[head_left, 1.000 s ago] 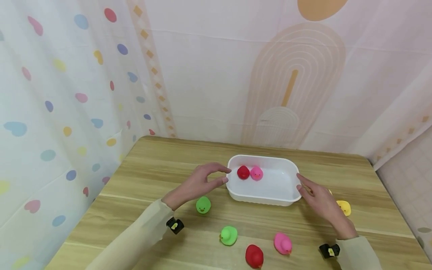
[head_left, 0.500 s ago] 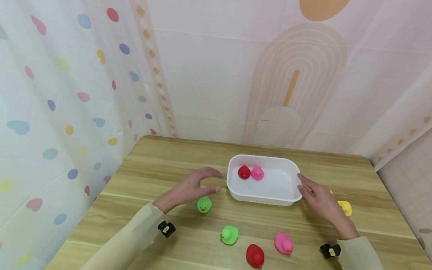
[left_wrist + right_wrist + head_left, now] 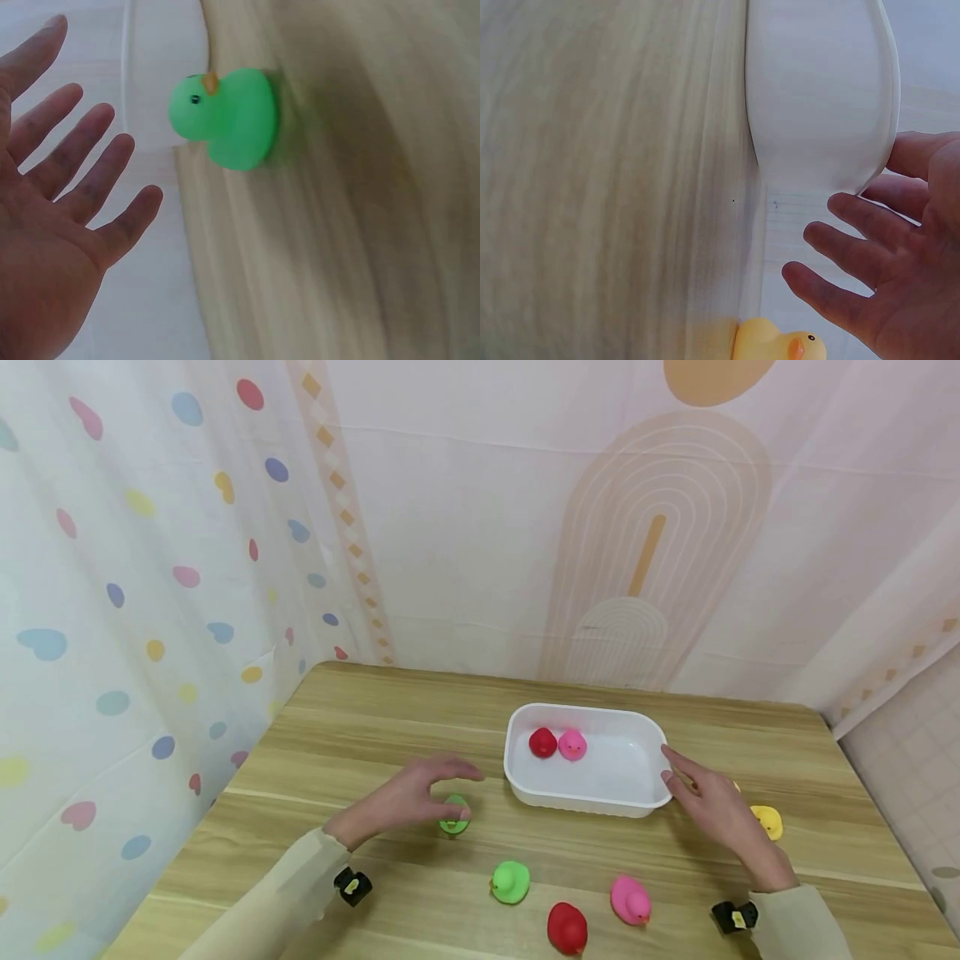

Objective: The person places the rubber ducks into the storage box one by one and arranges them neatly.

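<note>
My left hand point(image 3: 401, 797) hovers left of the white plastic tub, fingers spread and holding nothing. Its thumb partly hides a green rubber duck point(image 3: 453, 829) on the table in the head view. That same green duck point(image 3: 244, 124) appears whole in the left wrist view, apart from the fingers. At the right end of the tub point(image 3: 585, 802), my right hand point(image 3: 708, 802) touches the rim with its thumb and forefinger, the other fingers extended. Inside the tub sit a red duck point(image 3: 543, 743) and a pink duck point(image 3: 572, 745), side by side at the left.
Nearer on the wooden table point(image 3: 360, 710) lie another green duck point(image 3: 510, 882), a red duck point(image 3: 567, 928) and a pink duck point(image 3: 630, 900). A yellow duck point(image 3: 767, 821) sits right of my right hand, with another yellow bit mostly hidden behind the fingers. Patterned curtains point(image 3: 465, 527) stand behind.
My left hand has left the tub's left rim and moved left and nearer, over the first green duck. My right hand stays at the right rim. The tub and ducks look unmoved.
</note>
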